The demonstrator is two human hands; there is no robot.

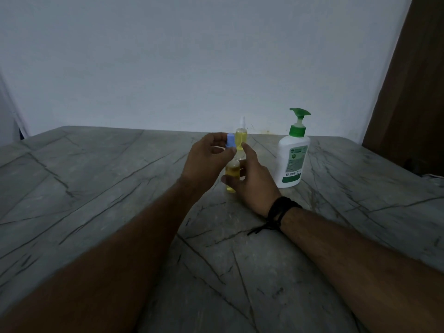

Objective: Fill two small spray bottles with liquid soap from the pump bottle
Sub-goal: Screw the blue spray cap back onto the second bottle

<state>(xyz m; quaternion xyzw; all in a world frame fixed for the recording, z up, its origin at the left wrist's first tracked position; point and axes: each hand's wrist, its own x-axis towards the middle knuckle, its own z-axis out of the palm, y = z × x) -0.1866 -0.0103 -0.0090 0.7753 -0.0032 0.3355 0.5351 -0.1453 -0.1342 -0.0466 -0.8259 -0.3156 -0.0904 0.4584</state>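
Left hand (207,156) pinches a blue spray cap (230,140), right hand (249,181) apparently grips the filled small spray bottle (231,175); crooked threading could spill soap.

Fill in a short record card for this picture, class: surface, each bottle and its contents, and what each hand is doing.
surface: grey veined stone table
pump bottle: white with green pump, upright, right of the hands
far spray bottle: clear, yellow liquid, behind the hands
near spray bottle: small, yellow liquid inside
left hand: fingers pinch the blue spray cap at the near bottle's top
right hand: fingers curled round the near bottle's body
right wrist: black cord band
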